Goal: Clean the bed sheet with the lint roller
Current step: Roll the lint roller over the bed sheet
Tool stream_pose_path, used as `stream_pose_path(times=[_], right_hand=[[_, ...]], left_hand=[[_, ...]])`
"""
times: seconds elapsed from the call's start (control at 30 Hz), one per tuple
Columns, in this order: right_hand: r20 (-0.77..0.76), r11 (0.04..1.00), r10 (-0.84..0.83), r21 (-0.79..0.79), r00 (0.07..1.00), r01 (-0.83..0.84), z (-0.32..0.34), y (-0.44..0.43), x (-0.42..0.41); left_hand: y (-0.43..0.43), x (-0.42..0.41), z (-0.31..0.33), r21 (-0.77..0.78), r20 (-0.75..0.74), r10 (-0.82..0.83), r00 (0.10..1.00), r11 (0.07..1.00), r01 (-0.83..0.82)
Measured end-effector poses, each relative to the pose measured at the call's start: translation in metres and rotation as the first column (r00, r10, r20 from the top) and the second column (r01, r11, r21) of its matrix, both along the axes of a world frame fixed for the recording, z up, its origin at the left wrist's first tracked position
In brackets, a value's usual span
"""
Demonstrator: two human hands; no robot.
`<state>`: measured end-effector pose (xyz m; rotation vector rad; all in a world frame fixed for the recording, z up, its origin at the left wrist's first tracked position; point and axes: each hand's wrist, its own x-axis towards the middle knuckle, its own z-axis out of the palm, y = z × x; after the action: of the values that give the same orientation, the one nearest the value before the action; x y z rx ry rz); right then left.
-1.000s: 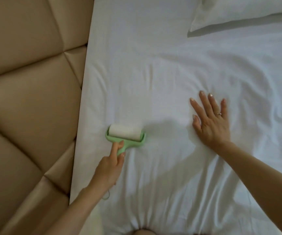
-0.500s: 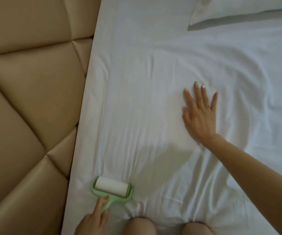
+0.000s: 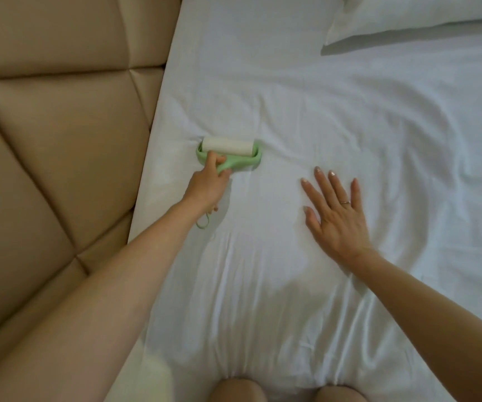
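Head view looks down on the lint roller (image 3: 229, 147), a pale green frame with a white roll, lying on the white bed sheet (image 3: 292, 111) close to the sheet's left edge. The left hand (image 3: 206, 190) grips its handle from below, fingers (image 3: 212, 162) curled round the green stem, the forefinger reaching up to the frame just under the roll. A thin green loop (image 3: 203, 223) shows beneath the heel of that hand (joined to the handle's end, as far as I can tell).

To the right of those fingers, well apart from the roller, the right hand (image 3: 336, 219) lies palm-down on the sheet, its fingers (image 3: 323, 184) straight and spread, holding nothing; a ring (image 3: 345, 202) sits on one of them. Creases fan out in the cloth beyond the spread fingers.

Left of the gripping fingers, past the sheet's edge, stands a tan padded panel (image 3: 60, 140) with stitched seams. Far above the right fingers a white pillow (image 3: 408, 15) rests on the sheet. Below both hands, two bare knees (image 3: 236, 390) press into it.
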<state>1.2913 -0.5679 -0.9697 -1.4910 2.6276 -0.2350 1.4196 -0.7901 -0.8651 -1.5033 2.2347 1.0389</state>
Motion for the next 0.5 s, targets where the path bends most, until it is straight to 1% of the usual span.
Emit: stream_pose_path(times=[0.1,0.17,0.27,0.37,0.4,0.47,0.5], right_hand=[[-0.004,0.999,-0.034,-0.006,0.999,0.034,0.001,0.003,-0.003],[0.008,0.998,-0.055,-0.021,0.998,0.055,0.000,0.003,-0.002],[0.013,0.998,-0.066,-0.018,0.998,0.066,-0.001,0.004,-0.002],[0.001,0.997,-0.073,0.002,0.997,0.073,-0.002,0.004,-0.002],[0.003,0.996,-0.089,0.007,0.996,0.089,-0.002,0.005,-0.002],[-0.001,0.991,-0.130,0.021,0.992,0.130,-0.002,0.011,-0.004],[-0.006,0.989,-0.141,0.034,0.990,0.142,0.000,0.017,-0.005]], left_hand=[[0.020,0.018,-0.003,-0.011,-0.014,0.017,1.000,1.000,-0.017],[0.051,0.058,-0.005,-0.038,-0.012,-0.002,1.000,0.999,0.001],[0.107,0.131,0.002,0.007,-0.024,0.006,1.000,1.000,-0.006],[0.172,0.214,0.010,0.037,0.112,0.077,0.991,0.996,-0.081],[0.181,0.239,0.001,0.047,0.151,0.148,0.977,0.987,-0.157],[0.183,0.284,-0.042,0.037,0.175,0.406,0.897,0.908,-0.418],[0.176,0.292,-0.064,-0.050,0.234,0.490,0.839,0.868,-0.493]])
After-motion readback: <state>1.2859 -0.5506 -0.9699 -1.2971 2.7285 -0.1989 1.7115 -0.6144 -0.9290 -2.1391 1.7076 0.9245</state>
